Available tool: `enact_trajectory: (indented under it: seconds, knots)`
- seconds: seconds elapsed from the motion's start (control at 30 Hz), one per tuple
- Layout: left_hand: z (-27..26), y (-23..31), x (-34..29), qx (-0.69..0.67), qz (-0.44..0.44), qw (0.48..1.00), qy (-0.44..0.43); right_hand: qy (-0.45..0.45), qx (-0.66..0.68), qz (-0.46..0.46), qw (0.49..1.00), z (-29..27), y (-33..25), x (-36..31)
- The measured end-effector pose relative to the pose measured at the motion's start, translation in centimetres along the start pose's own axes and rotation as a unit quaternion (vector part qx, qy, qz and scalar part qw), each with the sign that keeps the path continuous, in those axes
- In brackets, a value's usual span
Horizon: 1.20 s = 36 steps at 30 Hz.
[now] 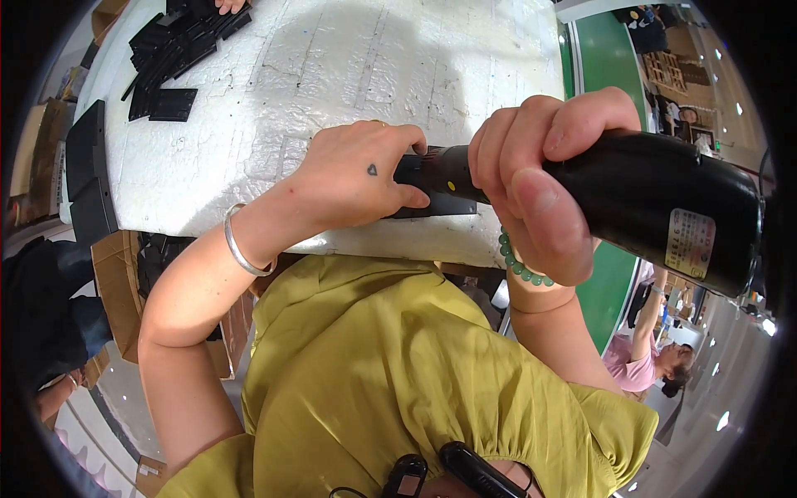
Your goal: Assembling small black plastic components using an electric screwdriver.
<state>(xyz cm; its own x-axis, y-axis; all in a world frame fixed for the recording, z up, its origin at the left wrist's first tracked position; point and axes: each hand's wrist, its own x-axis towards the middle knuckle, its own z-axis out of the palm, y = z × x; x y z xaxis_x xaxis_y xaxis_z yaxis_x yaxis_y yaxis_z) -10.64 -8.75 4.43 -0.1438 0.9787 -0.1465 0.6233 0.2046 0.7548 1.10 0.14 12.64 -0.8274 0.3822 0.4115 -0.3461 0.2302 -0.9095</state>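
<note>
My right hand [535, 170] is wrapped round a black electric screwdriver [664, 199], its thick body pointing right toward me and its narrow nose pointing left. Under that nose, near the table's front edge, lies a flat black plastic part [452, 204]. My left hand [353, 176] is closed on the part, with thumb and forefinger at either side of it, close to the screwdriver's front end. The tool's tip and any screw are hidden by the fingers and the tool.
On the white-covered table [274, 91], a heap of black plastic parts [170, 50] lies at the far left, with another person's hand [230, 5] beside it. Black panels [90, 166] stand along the left edge. A cardboard box [116, 286] is below. At right are a green surface [610, 58] and a person in pink [633, 365].
</note>
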Motion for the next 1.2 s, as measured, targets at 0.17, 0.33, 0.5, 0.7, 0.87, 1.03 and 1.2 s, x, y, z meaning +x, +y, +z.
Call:
enact_trajectory:
  seconds: [0.17,0.33,0.5,0.7,0.87,1.03,1.2]
  knots:
    - [-0.1,0.2,0.1,0.016,0.014,0.999,-0.026,-0.041,-0.069,-0.022,0.997,-1.1,0.1,-0.1]
    - [-0.1,-0.6,-0.3,-0.001,0.025,0.999,0.03,0.145,0.111,-0.143,0.973,-4.6,-1.3,1.4]
    - [-1.2,0.6,0.3,0.021,0.083,0.992,0.091,0.274,-0.008,-0.143,0.951,-10.2,1.8,1.3]
    - [-1.6,1.9,2.0,0.038,0.124,0.983,0.128,0.318,0.008,-0.075,0.945,-11.1,4.3,-1.0]
    - [-0.1,2.4,4.7,0.047,0.181,0.974,0.125,0.319,0.071,-0.104,0.939,-11.0,3.1,-1.8]
    - [2.1,3.4,7.3,-0.032,0.262,0.954,0.143,0.244,0.143,-0.144,0.948,-10.0,-0.2,-2.6]
    - [1.8,3.7,6.7,-0.013,0.289,0.946,0.144,0.184,0.174,-0.177,0.951,-9.9,-1.6,-3.3]
